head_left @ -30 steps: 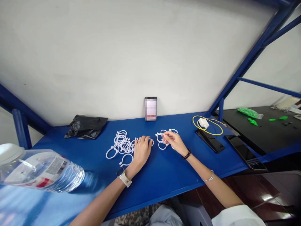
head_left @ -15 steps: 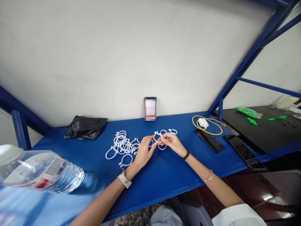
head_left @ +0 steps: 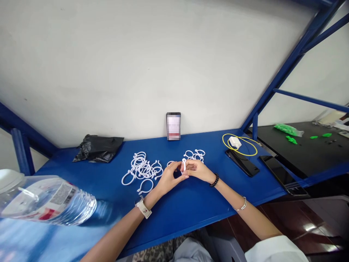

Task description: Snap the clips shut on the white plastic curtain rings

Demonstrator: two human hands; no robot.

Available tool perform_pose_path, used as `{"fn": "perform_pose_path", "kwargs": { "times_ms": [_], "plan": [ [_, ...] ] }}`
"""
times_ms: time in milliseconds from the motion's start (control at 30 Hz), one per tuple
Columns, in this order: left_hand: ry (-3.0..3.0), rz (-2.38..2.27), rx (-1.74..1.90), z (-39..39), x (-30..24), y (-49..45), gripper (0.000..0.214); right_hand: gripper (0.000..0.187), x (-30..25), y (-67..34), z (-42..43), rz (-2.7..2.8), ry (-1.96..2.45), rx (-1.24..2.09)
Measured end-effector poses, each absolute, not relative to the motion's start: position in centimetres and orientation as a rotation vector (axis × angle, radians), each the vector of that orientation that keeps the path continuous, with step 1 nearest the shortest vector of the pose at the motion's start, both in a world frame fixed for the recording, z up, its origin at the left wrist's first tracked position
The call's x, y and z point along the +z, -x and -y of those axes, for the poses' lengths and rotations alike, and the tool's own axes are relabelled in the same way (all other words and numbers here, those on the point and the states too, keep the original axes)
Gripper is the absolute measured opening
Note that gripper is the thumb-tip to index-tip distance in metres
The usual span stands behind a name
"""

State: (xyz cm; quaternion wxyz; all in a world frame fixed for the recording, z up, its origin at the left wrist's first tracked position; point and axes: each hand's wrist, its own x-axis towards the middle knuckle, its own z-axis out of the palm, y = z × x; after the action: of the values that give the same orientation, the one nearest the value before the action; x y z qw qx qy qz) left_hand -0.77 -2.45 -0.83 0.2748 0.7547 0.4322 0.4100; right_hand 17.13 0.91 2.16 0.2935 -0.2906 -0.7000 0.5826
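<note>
Both my hands meet over the middle of the blue table point(head_left: 191, 203) and pinch one white plastic ring point(head_left: 184, 165) between them. My left hand point(head_left: 169, 177), with a watch on its wrist, grips the ring from the left. My right hand point(head_left: 198, 170), wearing a dark bead bracelet, grips it from the right. A heap of loose white rings point(head_left: 141, 170) lies just left of my left hand. A smaller group of white rings point(head_left: 195, 154) lies just behind my right hand.
A phone point(head_left: 173, 126) leans upright against the wall. A black plastic bag point(head_left: 98, 153) lies at the back left, a clear water bottle point(head_left: 46, 202) close at the front left. Right: a white charger with yellow cable point(head_left: 237, 143), two dark phones point(head_left: 242, 163).
My left hand left the heap and came right to meet my right hand. My right hand lifted a ring from the small group and drew it toward me; both now pinch it.
</note>
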Motion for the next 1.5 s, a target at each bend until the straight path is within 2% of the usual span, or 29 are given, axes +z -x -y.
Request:
{"fn": "perform_pose_path", "kwargs": {
  "times_ms": [233,600,733,967,1500],
  "plan": [
    [-1.951,-1.124,1.103,2.5,-0.8,0.8,0.052,0.029,1.9,-17.0,-1.1,1.946,0.793,1.372],
    [-1.9,-1.119,1.133,2.6,-0.3,0.5,0.044,0.043,1.9,-17.0,-1.2,1.822,0.778,1.439],
    [-1.931,-1.115,1.103,2.7,-0.1,0.5,0.044,0.034,1.9,-17.2,-1.6,1.688,0.839,1.396],
    [-1.936,-1.115,1.105,2.7,-0.2,0.5,0.045,0.03,2.4,-17.3,-1.5,1.633,0.847,1.447],
    [-1.971,-1.346,1.167,2.6,0.5,0.7,0.025,0.033,1.8,-16.6,-0.9,1.392,0.873,1.535]
  ]
}}
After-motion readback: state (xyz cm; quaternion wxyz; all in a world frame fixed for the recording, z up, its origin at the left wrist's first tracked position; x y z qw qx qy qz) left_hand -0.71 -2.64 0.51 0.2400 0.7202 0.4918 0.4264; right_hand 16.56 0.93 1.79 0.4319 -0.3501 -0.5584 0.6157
